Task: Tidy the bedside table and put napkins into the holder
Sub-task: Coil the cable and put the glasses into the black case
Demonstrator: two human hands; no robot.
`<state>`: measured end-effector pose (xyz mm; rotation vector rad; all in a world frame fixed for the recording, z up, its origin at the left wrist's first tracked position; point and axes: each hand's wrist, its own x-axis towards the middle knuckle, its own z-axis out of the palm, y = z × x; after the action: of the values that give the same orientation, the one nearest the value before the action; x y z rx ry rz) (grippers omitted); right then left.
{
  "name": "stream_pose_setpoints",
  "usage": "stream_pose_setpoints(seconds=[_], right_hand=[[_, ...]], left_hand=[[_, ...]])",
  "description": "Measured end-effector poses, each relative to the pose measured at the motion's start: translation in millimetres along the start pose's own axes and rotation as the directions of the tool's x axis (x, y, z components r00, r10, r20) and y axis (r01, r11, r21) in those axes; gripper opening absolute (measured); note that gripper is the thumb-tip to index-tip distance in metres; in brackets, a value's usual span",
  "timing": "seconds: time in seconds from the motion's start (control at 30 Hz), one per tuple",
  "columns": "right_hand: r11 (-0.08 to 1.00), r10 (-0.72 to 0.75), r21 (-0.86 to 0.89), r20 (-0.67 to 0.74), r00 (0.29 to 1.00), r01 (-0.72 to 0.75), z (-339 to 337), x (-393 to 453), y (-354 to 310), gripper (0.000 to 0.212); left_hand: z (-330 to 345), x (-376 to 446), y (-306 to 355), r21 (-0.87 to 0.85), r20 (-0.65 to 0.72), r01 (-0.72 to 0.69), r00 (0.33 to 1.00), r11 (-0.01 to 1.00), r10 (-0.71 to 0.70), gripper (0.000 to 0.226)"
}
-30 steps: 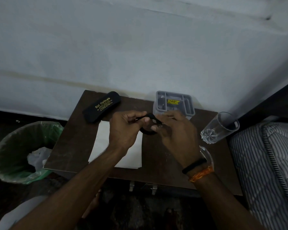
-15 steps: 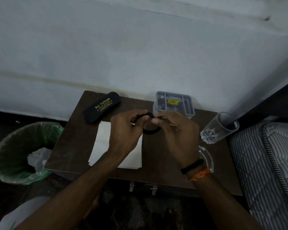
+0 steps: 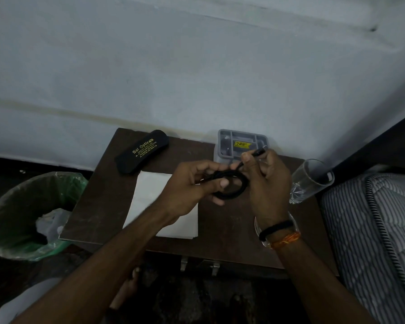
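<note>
Over the dark brown bedside table (image 3: 98, 206) both hands hold a coiled black cable (image 3: 237, 191). My left hand (image 3: 192, 188) grips the coil's left side. My right hand (image 3: 267, 183) pinches the cable's plug end up near the grey holder (image 3: 222, 148), a compartmented tray with a yellow sticker at the table's back edge. A stack of white napkins (image 3: 150, 192) lies flat on the table, partly under my left forearm. A black glasses case (image 3: 142, 151) with gold lettering rests at the back left.
A clear drinking glass (image 3: 311, 181) stands near the table's right edge. A bin with a green liner (image 3: 26, 213) sits on the floor to the left. A striped mattress (image 3: 379, 230) borders the right side. The wall runs behind the table.
My right hand has lifted the cable's plug end up and back toward the holder. The coil now hangs open between both hands.
</note>
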<state>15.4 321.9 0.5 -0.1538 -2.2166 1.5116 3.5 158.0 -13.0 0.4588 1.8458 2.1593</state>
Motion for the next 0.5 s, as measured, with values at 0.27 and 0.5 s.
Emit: stream_pose_setpoints(seconds=[0.27,0.5], right_hand=[[0.942,0.283,0.190,-0.012,0.959,-0.276,1,5,9,0.031],[0.869,-0.130,-0.454,0.172,0.976,0.196,-7,4,12,0.029]], left_hand=[[2,-2,-9,0.120,-0.116,0.019,0.993,0.993,-0.005,0.028],[0,-1,-8,0.153,-0.193,0.021,0.981,0.988,0.009,0.021]])
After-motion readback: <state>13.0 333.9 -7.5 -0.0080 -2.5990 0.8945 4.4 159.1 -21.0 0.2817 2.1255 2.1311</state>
